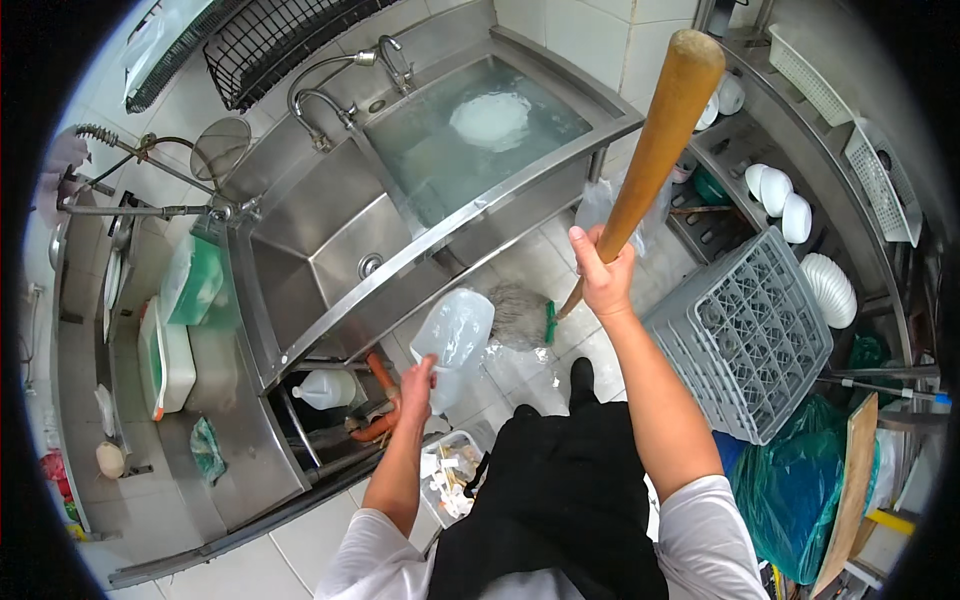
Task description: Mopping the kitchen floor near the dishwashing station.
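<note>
My right hand (pixel 606 277) grips the wooden handle (pixel 664 127) of a mop, which leans up toward the camera. Its grey string head (pixel 517 315), held by a green clamp (pixel 550 322), rests on the wet tile floor (pixel 529 379). A translucent plastic container (pixel 454 326) with a cut-open end hangs from my left hand (pixel 417 390), in front of the sink. Wet streaks shine on its wall. What lies inside it cannot be made out clearly.
Cloudy water fills the right sink basin (pixel 427 172); the left basin (pixel 337 247) shows its drain. Grey glass racks (pixel 750 337) are stacked at right beside shelves with white bowls (pixel 776 191). A waste-filled tub (pixel 450 476) and a plastic jug (pixel 326 389) sit low at left.
</note>
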Action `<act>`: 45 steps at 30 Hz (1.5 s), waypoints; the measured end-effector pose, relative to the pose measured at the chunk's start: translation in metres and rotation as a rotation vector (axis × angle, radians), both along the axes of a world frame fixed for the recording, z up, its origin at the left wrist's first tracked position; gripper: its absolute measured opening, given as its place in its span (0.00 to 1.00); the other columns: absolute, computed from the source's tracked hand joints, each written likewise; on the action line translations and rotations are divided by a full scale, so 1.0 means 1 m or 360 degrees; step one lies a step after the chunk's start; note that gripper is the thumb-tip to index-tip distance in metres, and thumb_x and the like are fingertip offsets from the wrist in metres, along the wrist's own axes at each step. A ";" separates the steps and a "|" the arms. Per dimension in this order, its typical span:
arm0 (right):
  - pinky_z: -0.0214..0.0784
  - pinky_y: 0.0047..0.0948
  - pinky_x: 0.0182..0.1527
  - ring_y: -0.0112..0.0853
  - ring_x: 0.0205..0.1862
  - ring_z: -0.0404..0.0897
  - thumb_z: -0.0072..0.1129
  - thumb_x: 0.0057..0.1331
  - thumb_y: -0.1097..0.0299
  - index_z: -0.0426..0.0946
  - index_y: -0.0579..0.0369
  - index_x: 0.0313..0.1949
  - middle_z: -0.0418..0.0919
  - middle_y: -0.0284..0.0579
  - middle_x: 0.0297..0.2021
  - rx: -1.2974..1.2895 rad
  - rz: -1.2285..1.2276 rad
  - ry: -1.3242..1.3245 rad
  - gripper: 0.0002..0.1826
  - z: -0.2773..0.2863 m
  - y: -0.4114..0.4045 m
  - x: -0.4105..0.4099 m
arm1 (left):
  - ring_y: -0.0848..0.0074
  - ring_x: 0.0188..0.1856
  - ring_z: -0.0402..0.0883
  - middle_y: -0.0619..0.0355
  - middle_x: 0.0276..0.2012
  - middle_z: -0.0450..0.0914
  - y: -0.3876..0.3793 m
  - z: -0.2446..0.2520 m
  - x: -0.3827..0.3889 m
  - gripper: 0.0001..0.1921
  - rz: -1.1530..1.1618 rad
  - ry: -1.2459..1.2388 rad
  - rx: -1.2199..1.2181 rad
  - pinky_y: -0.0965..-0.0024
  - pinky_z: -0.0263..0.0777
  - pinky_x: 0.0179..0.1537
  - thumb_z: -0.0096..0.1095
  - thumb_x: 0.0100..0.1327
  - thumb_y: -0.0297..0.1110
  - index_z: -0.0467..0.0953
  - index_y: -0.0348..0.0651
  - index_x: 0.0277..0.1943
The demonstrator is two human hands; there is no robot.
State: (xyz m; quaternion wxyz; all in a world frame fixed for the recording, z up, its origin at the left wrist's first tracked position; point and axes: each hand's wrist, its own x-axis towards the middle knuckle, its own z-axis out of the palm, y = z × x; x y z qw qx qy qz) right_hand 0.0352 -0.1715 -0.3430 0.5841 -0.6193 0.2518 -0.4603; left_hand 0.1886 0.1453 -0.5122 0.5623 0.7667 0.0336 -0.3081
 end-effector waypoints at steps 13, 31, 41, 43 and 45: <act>0.52 0.27 0.22 0.21 0.17 0.60 0.64 0.64 0.62 0.63 0.55 0.14 0.63 0.31 0.11 -0.0027 0.0029 0.0027 0.25 0.002 0.019 -0.005 | 0.79 0.20 0.66 0.62 0.17 0.70 0.019 -0.082 -0.050 0.19 -0.0114 0.0235 0.0184 0.70 0.57 0.24 0.67 0.55 0.47 0.73 0.41 0.21; 0.56 0.24 0.20 0.21 0.15 0.65 0.63 0.65 0.60 0.64 0.52 0.15 0.66 0.32 0.12 -0.0163 0.0019 0.0073 0.24 -0.006 0.023 -0.017 | 0.77 0.18 0.62 0.63 0.15 0.64 -0.011 -0.065 -0.056 0.21 -0.0203 0.0044 0.0113 0.68 0.54 0.24 0.64 0.57 0.48 0.69 0.44 0.18; 0.62 0.30 0.27 0.29 0.19 0.71 0.65 0.62 0.61 0.77 0.64 0.24 0.74 0.44 0.16 -0.0081 0.0048 0.0158 0.17 0.003 0.032 -0.019 | 0.78 0.18 0.62 0.62 0.16 0.66 0.003 -0.070 -0.064 0.20 -0.0292 0.0094 0.0236 0.68 0.54 0.23 0.65 0.57 0.48 0.69 0.45 0.19; 0.63 0.30 0.27 0.29 0.19 0.71 0.65 0.62 0.61 0.77 0.64 0.24 0.74 0.44 0.16 -0.0076 0.0048 0.0170 0.18 0.001 0.030 -0.021 | 0.78 0.18 0.62 0.62 0.15 0.66 0.005 -0.072 -0.069 0.20 -0.0268 0.0132 0.0222 0.68 0.54 0.23 0.65 0.57 0.48 0.69 0.44 0.19; 0.62 0.31 0.27 0.29 0.19 0.69 0.65 0.62 0.60 0.75 0.64 0.23 0.72 0.44 0.15 -0.0074 0.0062 0.0194 0.19 0.001 0.029 -0.022 | 0.77 0.19 0.65 0.61 0.16 0.69 0.010 -0.073 -0.069 0.21 -0.0274 0.0170 0.0236 0.68 0.56 0.24 0.66 0.55 0.50 0.71 0.42 0.20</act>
